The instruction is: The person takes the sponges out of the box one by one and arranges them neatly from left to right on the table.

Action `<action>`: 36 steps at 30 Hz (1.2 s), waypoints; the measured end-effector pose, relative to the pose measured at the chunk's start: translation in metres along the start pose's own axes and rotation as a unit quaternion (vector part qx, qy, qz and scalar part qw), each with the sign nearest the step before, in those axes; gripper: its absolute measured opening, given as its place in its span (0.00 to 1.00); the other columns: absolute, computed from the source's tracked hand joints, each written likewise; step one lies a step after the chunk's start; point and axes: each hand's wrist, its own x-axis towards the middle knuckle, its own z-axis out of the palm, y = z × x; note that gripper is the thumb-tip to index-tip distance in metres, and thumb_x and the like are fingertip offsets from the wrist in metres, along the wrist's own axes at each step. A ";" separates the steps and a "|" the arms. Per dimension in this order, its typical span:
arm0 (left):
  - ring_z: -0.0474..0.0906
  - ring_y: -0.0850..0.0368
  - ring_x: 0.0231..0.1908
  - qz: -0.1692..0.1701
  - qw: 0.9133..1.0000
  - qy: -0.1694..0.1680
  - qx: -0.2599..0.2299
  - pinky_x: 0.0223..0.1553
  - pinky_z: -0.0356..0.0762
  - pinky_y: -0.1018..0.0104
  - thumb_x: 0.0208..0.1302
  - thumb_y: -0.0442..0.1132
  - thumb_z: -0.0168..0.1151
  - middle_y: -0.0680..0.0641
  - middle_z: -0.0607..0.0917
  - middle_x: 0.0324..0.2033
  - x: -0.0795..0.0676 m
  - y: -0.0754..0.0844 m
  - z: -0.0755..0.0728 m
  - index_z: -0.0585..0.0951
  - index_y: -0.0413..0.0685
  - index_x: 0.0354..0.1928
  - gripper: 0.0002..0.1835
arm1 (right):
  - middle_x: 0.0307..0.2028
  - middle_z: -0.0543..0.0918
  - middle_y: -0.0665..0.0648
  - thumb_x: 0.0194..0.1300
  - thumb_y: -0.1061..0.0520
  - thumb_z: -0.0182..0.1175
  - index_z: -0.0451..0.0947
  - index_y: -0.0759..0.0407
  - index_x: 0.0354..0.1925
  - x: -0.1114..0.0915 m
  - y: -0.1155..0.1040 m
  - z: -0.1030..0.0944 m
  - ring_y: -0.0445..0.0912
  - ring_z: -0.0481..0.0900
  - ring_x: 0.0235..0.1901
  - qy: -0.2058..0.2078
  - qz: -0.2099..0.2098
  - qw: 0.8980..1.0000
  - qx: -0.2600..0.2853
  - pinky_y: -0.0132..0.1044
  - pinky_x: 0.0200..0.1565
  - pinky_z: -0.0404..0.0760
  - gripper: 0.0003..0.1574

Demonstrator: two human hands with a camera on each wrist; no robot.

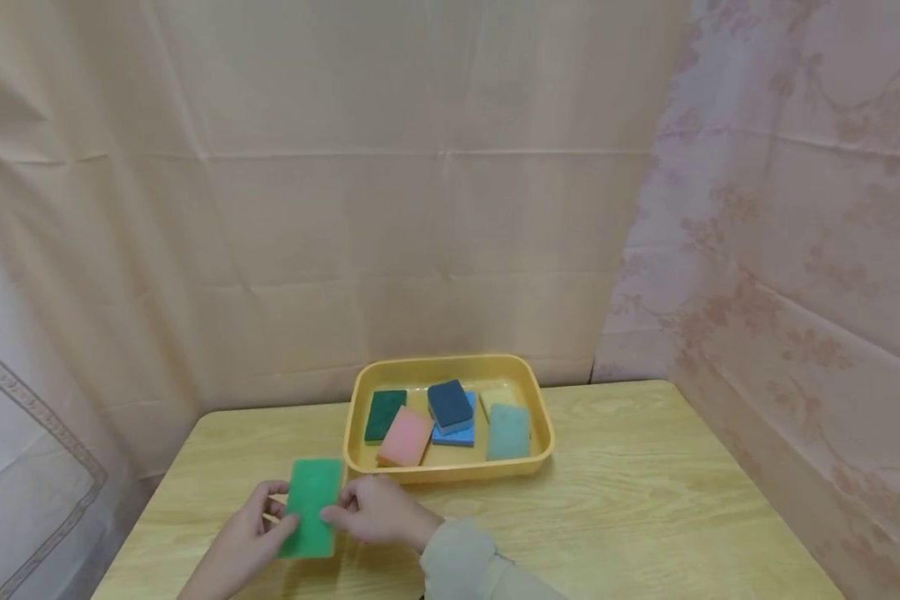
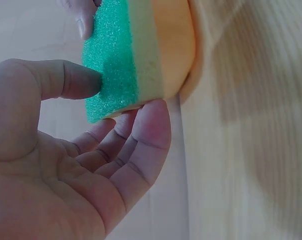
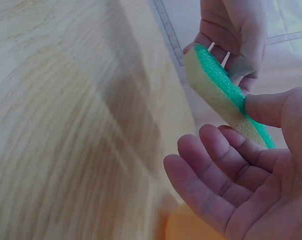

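A green scouring sponge (image 1: 311, 508) with a pale yellow foam side is held between both hands over the front left of the table. My left hand (image 1: 249, 537) grips its left edge, thumb on the green face and fingertips along the foam in the left wrist view. My right hand (image 1: 378, 510) pinches the opposite edge; in the right wrist view its thumb lies on the green side of the sponge (image 3: 226, 95) and a finger is behind. The other right fingers are loosely bent away from the foam.
Behind the hands, a yellow tray (image 1: 450, 476) stands on the wooden table (image 1: 630, 492). In it lie a dark green sponge (image 1: 385, 415), a pink one (image 1: 406, 437), a dark blue one (image 1: 450, 403) over a bright blue one (image 1: 457, 437), and a pale teal one (image 1: 507, 433) overlapping a yellow one (image 1: 497, 396).
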 end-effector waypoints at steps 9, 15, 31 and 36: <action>0.76 0.54 0.32 -0.016 1.000 -0.009 0.021 0.33 0.76 0.62 0.71 0.41 0.61 0.46 0.79 0.38 0.000 -0.025 -0.006 0.68 0.34 0.64 0.26 | 0.09 0.64 0.43 0.74 0.43 0.60 0.70 0.50 0.17 0.010 -0.001 0.024 0.36 0.60 0.10 -0.023 0.010 0.998 -0.056 0.27 0.15 0.58 0.29; 0.79 0.55 0.34 -0.022 0.998 -0.023 0.050 0.34 0.78 0.60 0.71 0.43 0.62 0.48 0.81 0.37 0.003 -0.041 -0.009 0.68 0.33 0.65 0.28 | 0.09 0.66 0.43 0.75 0.41 0.58 0.67 0.50 0.14 0.018 0.001 0.038 0.37 0.62 0.11 -0.041 0.031 0.993 -0.108 0.28 0.15 0.59 0.33; 0.80 0.54 0.36 -0.013 0.993 -0.024 0.116 0.36 0.80 0.54 0.70 0.44 0.63 0.49 0.83 0.37 0.005 -0.052 -0.017 0.69 0.30 0.64 0.30 | 0.09 0.58 0.44 0.76 0.39 0.54 0.65 0.52 0.14 0.037 0.002 0.062 0.39 0.56 0.10 -0.052 0.073 0.980 -0.180 0.30 0.16 0.58 0.35; 0.80 0.54 0.36 -0.010 0.992 -0.023 0.121 0.35 0.81 0.54 0.70 0.44 0.64 0.49 0.83 0.38 0.006 -0.053 -0.016 0.69 0.29 0.65 0.31 | 0.11 0.59 0.46 0.76 0.39 0.54 0.66 0.52 0.15 0.039 0.001 0.064 0.41 0.58 0.13 -0.053 0.095 0.980 -0.169 0.31 0.18 0.61 0.34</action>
